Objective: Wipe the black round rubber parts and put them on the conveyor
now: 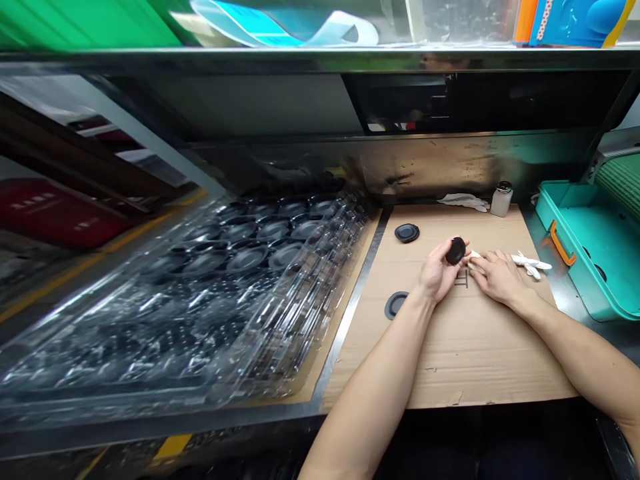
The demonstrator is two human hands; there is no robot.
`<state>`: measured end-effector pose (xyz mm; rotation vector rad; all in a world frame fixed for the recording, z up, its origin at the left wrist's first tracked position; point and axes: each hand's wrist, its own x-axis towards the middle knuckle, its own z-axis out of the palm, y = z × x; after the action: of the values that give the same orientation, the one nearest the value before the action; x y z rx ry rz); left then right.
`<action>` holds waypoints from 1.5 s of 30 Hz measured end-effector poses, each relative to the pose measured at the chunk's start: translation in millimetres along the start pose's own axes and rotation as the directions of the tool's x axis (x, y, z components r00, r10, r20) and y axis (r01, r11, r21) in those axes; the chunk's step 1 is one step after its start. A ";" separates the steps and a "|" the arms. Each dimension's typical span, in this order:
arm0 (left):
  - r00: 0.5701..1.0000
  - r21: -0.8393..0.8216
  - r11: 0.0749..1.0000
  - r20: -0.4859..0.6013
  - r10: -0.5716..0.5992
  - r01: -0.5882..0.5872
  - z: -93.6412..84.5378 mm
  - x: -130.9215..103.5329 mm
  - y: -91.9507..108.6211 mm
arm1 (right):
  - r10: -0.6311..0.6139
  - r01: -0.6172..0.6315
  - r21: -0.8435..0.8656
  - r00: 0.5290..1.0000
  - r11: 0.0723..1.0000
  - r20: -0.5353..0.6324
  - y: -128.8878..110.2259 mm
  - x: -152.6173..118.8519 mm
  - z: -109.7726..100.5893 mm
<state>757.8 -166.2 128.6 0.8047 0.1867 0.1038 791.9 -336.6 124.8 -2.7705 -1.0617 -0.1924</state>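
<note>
My left hand [436,270] is raised a little over the cardboard and grips a small round black disc-shaped part [455,251], its dark face turned up. Just to its right, my right hand [497,275] rests low over the board with its fingers curled on a crumpled white cloth [533,265], which looks like a glove. Bits of white show on both sides of that hand; the rest is hidden beneath it. A black round part [407,233] lies behind my left hand. Another dark disc [395,305] is partly covered by my left forearm.
Clear plastic trays [270,320] with several black round parts are stacked at the left. A cardboard sheet [480,353] covers the bench. At its back stand a small bottle [501,199] and a white cloth [464,201]. A teal bin [580,280] sits right; a metal shelf [320,61] crosses above.
</note>
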 end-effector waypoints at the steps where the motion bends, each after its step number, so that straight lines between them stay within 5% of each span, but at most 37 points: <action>1: 0.993 0.100 0.989 -0.019 0.114 -0.112 3.8 -3.7 -2.6 | 0.000 0.000 0.004 1.000 1.000 -0.002 0.7 0.3 0.0; 4: 0.918 0.391 0.839 0.042 0.394 -0.379 13.7 -17.7 -8.3 | 0.021 -0.021 -0.001 1.000 1.000 0.014 2.9 1.5 -0.1; 9: 0.868 0.513 0.710 0.172 0.465 -0.482 23.4 -34.8 -6.4 | 0.045 -0.045 0.002 0.999 0.999 0.029 2.1 2.1 -3.2; 15: 0.903 0.435 0.811 0.012 0.430 -0.391 31.1 -38.3 -0.8 | 0.024 -0.024 0.010 0.999 1.000 0.038 3.0 2.3 -5.5; 22: 0.908 0.427 0.807 0.096 0.407 -0.407 25.2 -35.4 -3.7 | 0.022 -0.022 -0.005 1.000 1.000 0.022 5.7 3.3 -1.4; 27: 0.914 0.422 0.820 0.055 0.402 -0.386 23.5 -32.4 -5.7 | 0.021 -0.021 -0.008 0.999 1.000 0.033 5.4 2.5 -3.4; 35: 0.925 0.687 0.638 0.138 0.355 -0.347 -0.5 -6.5 -12.6 | -0.021 0.021 0.006 1.000 1.000 0.003 11.8 2.6 1.6; 38: 0.949 0.711 0.653 0.062 0.308 -0.259 -6.2 1.6 -15.5 | -0.026 0.026 0.017 1.000 1.000 -0.004 11.9 2.5 0.4; 41: 0.926 0.730 0.652 -0.069 0.372 -0.207 -16.9 14.5 2.5 | -0.026 0.026 0.023 1.000 0.999 0.006 10.5 1.7 -2.7; 45: 0.834 0.814 0.549 -0.161 0.528 -0.190 -51.4 42.6 64.8 | -0.022 0.021 0.042 1.000 0.999 0.015 9.7 1.5 -2.3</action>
<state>787.5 -78.3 135.3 1.7088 0.4625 0.6368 799.4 -343.2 126.3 -2.7285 -1.0869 -0.1497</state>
